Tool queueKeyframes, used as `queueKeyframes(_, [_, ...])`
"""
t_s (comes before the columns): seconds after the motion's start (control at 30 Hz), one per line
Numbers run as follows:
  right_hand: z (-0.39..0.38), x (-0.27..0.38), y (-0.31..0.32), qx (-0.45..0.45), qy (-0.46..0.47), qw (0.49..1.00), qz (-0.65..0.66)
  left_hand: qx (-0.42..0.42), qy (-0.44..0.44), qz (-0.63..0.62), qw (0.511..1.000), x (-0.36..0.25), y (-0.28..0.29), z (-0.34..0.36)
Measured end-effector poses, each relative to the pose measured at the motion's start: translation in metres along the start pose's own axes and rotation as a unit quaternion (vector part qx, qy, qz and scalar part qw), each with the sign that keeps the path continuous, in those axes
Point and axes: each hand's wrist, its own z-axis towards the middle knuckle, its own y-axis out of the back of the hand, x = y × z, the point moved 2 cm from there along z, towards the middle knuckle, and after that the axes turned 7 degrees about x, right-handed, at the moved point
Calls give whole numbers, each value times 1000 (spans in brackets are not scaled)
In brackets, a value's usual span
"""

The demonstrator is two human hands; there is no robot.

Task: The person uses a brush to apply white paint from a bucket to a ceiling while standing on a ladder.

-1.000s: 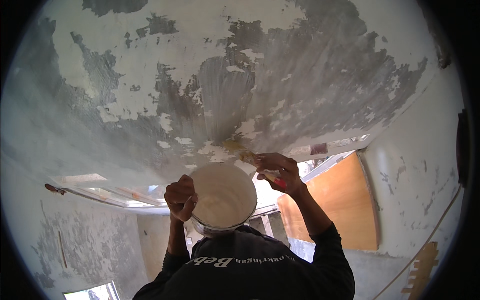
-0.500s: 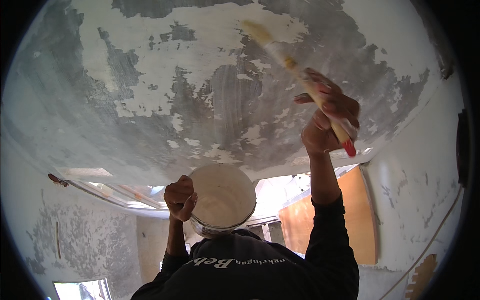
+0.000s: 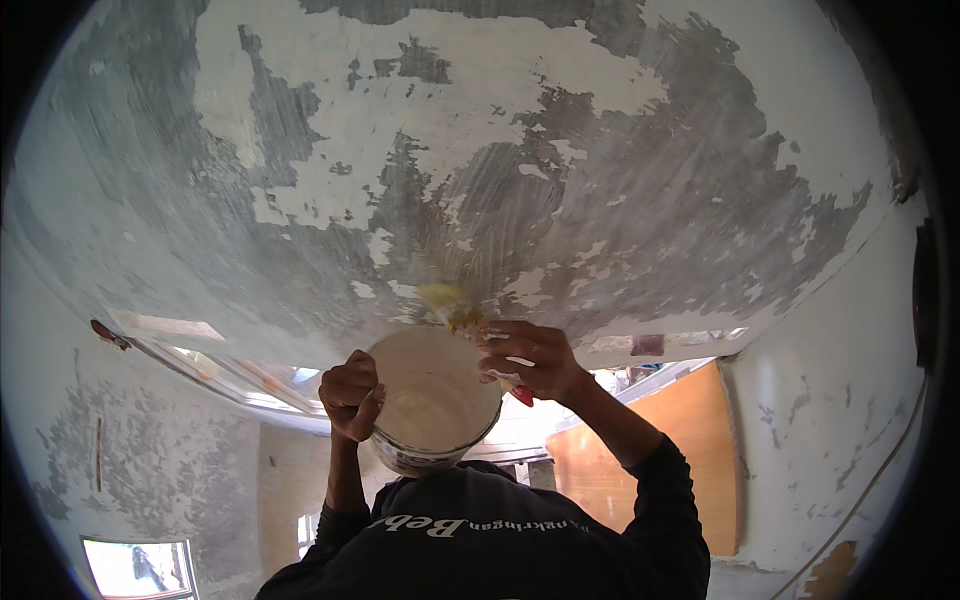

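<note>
My left hand (image 3: 351, 394) is closed at the left rim of a round white bucket (image 3: 432, 400), which it holds up in front of my chest. Some pale stuff coats the bucket's inside. Past the bucket's right rim, my right hand (image 3: 530, 358) has its fingers closed round a paintbrush. The brush's yellowish bristles (image 3: 444, 297) are smeared by motion and lie just beyond the bucket's far rim. Its red handle end (image 3: 521, 395) sticks out below my fingers. Most of the handle is hidden by my hand. White smears mark my right fingers.
A patchy grey and white plastered surface (image 3: 480, 210) fills the upper view. An orange-brown panel (image 3: 650, 465) stands at the right. A bright window (image 3: 140, 568) shows at lower left, and a thin cable (image 3: 860, 495) runs along the right wall.
My right hand has come down and left with the brush, from the patchy surface to the bucket's right rim. My left hand and the bucket have shifted only slightly left.
</note>
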Motion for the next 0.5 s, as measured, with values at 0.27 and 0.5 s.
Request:
queueKeyframes(0.27, [24, -23, 21, 30, -179, 978, 104, 23, 5, 1, 1000, 2, -18, 2])
queueKeyframes(0.5, [89, -26, 81, -158, 37, 985, 58, -11, 13, 22, 1000, -9, -13, -7])
